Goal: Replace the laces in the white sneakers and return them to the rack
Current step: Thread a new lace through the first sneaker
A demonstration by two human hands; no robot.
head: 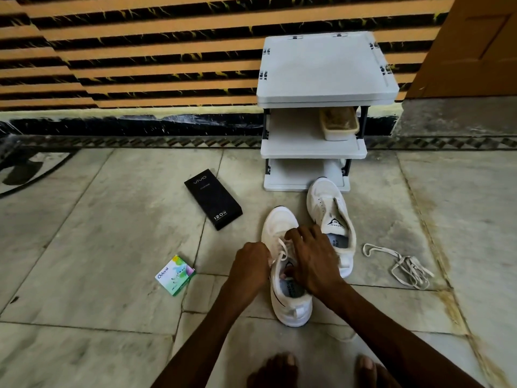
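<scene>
White mesh sneaker [279, 222] lies on the grey stone floor [112, 219] at lower centre of the frame, toe toward the white plastic three-shelf rack [307, 149]. Left-hand grip [251, 266] pinches its white flat lace [283, 249]. Right-hand grip [314, 261] curls over the upper, holding it. Second white sneaker [326, 203] lies just beside, upper right.

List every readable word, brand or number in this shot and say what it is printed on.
"vivo": black box on the floor, far end.
"120W": same black box, near end.
"Odonil": small colourful box on the floor.
"SPEED": tongue of the far sneaker, seen upside down.
Insole prints in the far sneaker and the near sneaker: too blurred to read.
</scene>
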